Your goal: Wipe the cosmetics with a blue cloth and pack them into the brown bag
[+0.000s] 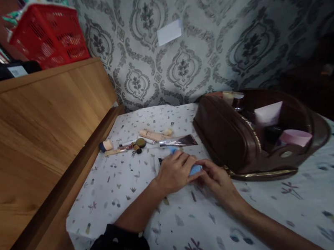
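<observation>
My left hand (176, 172) is closed around a light blue cloth (195, 170), which also shows above its knuckles. A small dark end (160, 160) pokes out beside the left fingers; what it belongs to is hidden. Pinched fingers of my right hand (216, 179) meet the cloth at its right end. Just beyond the hands lies a silver-capped tube (177, 141). Farther left are a beige tube (152, 135), a round olive-gold case (140, 142), a small dark bottle (136, 148) and a short-handled makeup brush (106, 146).
A brown zippered bag (225, 132) stands open at right, with a pink item (296, 137) and other things inside. The patterned sheet (184, 232) covers the surface. At left rises a wooden panel (40, 107), with a red basket (51, 35) on top. A patterned wall (200, 52) closes the back.
</observation>
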Demonstrator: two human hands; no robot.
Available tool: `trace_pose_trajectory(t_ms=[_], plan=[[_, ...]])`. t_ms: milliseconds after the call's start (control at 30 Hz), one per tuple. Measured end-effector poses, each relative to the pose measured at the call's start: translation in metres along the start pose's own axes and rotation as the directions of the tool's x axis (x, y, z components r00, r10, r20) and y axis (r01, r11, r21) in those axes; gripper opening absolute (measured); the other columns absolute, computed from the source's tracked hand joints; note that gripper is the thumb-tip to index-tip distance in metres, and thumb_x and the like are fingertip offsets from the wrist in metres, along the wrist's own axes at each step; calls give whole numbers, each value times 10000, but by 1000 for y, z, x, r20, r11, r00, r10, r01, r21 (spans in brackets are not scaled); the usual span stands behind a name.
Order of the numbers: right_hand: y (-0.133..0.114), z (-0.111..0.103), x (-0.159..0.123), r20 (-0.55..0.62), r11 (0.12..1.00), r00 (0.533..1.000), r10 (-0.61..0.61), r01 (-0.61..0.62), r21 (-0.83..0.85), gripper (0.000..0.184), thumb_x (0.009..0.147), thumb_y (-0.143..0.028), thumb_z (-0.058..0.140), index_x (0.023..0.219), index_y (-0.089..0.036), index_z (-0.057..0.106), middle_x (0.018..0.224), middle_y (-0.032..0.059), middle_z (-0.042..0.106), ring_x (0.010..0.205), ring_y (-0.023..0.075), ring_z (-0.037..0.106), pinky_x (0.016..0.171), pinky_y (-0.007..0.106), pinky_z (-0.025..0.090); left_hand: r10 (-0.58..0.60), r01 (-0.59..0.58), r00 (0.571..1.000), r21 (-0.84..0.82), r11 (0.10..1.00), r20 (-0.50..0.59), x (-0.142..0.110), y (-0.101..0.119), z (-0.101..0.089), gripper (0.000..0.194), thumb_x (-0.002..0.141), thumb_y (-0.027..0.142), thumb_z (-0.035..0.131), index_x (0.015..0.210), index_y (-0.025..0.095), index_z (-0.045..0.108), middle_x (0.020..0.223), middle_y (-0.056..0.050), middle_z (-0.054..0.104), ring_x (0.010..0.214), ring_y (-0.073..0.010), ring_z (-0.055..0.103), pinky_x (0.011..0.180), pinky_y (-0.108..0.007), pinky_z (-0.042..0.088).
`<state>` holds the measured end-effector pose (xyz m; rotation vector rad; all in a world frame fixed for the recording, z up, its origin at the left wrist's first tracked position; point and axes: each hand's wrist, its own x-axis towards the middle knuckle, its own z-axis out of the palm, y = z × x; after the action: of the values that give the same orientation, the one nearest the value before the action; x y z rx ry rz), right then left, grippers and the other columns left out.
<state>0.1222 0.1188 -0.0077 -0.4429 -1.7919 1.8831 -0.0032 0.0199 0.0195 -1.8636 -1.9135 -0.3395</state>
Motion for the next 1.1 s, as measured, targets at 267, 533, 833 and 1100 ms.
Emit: trace_pose_trajectory(t_ms=[267, 533, 833, 1100], plan=[[-6, 1, -4, -18, 998, 999, -51, 50, -37, 492, 751, -675, 632, 921, -216, 576, 603, 3, 614, 488, 160, 533, 489, 296, 443, -50, 56, 997, -92, 994, 63, -3, -11, 6, 450, 981, 525, 372, 1075, 150, 603, 955, -79, 706, 908, -224, 653, 819, -352, 478], [-8, -4, -6, -96, 992, 988, -121, 118, -39, 448, 837, -621, 579, 996, -203, 564, 689, 21, 635, 589, 181, 606, 517, 291, 456, -415, 428, 903, -307, 850, 112, -8, -41, 3, 332, 952, 456, 479, 985, 175, 653, 969, -79, 722, 932, -234, 664, 853, -327, 474], [-9, -7, -6, -85, 978, 976, -199, 203, 41, 390, 889, -540, 564, 1040, -180, 564, 720, 20, 640, 627, 159, 641, 516, 249, 478, -680, 577, 728, -613, 540, 85, -8, -55, 10, 539, 969, 533, 330, 912, 126, 679, 774, -50, 668, 757, -183, 616, 725, -270, 471], [-8, -11, -7, -22, 963, 963, -267, 267, -23, 292, 914, -424, 575, 1050, -174, 644, 851, 49, 690, 609, 110, 609, 598, 257, 528, -603, 546, 757, -750, 372, 252, -5, -56, 17, 451, 857, 570, 518, 755, 174, 707, 751, -44, 691, 807, -199, 644, 805, -279, 475]])
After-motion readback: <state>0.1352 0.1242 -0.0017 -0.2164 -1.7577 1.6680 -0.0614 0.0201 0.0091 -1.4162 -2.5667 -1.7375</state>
